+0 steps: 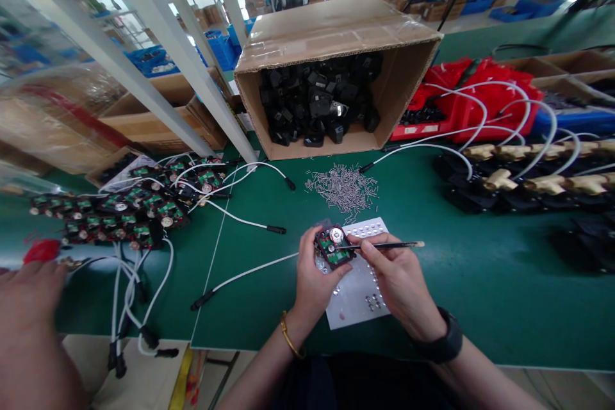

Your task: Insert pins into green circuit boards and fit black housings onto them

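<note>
Green matting covers the desk of a workshop bench. Left hand cradles a small black module, fingers curled round its left edge, its green board and round silver cap facing up. Right hand pinches a thin black tool between thumb and fingers; the tool's long axis runs nearly level, left to right, one end over the module, the pale end pointing right. Beneath both hands lies a white perforated sheet, possibly holding small metal parts. Beyond it sit a heap of small metal pins and an open cardboard box of black parts. Finished modules with white cables crowd the left; bare matting lies open to the right. Another person's hand enters at far left.
</note>
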`<control>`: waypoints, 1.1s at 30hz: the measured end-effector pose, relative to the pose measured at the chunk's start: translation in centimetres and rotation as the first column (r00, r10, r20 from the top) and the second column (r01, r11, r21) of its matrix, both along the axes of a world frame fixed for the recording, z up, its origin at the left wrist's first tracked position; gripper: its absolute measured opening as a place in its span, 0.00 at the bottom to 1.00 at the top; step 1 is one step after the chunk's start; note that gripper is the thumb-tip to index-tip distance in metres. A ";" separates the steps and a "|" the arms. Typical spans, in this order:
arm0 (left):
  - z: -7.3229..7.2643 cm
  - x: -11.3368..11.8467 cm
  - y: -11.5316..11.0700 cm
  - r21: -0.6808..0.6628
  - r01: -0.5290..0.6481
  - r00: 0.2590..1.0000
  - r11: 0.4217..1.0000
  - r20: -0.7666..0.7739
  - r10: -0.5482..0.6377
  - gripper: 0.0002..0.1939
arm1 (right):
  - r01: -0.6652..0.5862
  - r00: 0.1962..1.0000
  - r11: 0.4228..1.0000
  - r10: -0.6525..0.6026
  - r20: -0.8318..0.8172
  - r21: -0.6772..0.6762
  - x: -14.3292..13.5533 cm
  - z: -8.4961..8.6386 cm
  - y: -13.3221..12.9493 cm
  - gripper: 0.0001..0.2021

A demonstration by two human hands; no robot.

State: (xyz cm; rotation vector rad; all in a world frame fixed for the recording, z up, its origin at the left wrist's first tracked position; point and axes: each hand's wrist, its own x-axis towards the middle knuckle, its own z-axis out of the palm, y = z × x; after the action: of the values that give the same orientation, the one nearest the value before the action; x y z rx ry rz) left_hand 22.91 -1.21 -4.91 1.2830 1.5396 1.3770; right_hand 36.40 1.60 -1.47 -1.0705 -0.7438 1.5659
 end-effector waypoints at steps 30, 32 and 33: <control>-3.8 -0.4 0.1 0.284 0.008 0.971 0.959 -0.232 0.060 0.18 | -0.397 0.296 0.771 -0.406 0.865 0.498 -3.4 3.7 15.6 0.14; -3.5 -0.5 0.6 0.158 0.011 0.988 0.987 -0.152 0.013 0.19 | -0.570 0.106 0.770 -0.278 0.955 0.287 -6.4 3.7 20.5 0.15; -3.3 -0.5 0.8 0.098 0.010 0.993 0.995 -0.122 0.002 0.20 | -0.602 0.063 0.763 -0.247 0.967 0.235 -7.8 3.5 22.3 0.14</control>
State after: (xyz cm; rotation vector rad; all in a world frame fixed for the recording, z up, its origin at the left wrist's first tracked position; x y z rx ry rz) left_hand 22.36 -0.37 -8.18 1.4529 1.5656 1.4105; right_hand 28.61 23.93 2.04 -1.4761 -2.3154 0.2875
